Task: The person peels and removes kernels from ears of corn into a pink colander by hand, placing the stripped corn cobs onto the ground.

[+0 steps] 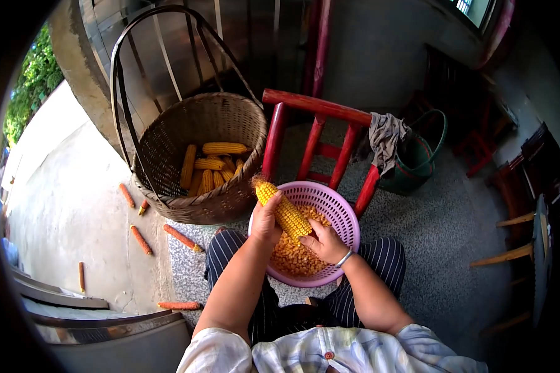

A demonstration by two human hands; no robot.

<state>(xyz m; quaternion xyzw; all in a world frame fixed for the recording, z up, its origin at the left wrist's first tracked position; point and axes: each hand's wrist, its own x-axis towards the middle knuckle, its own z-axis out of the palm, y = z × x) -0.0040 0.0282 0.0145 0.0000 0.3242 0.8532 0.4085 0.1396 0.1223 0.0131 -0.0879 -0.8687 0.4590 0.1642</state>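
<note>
My left hand (267, 219) is closed around a yellow ear of corn (284, 209), which is tilted with its silky tip up and to the left. At the ear's lower end, my right hand (325, 242) presses its thumb and fingers against the kernels; a silver bangle circles that wrist. Both hands are over a pink plastic colander (348, 217) between my knees. Loose corn kernels (295, 258) cover its bottom. Whether my right fingers pinch any kernels is hidden.
A tall-handled wicker basket (199, 115) holding several ears of corn stands ahead to the left. Stripped cobs (141, 240) lie on the floor at left. A red wooden chair (317, 109) draped with a grey cloth (387, 140) stands ahead, beside a green bag (410, 165).
</note>
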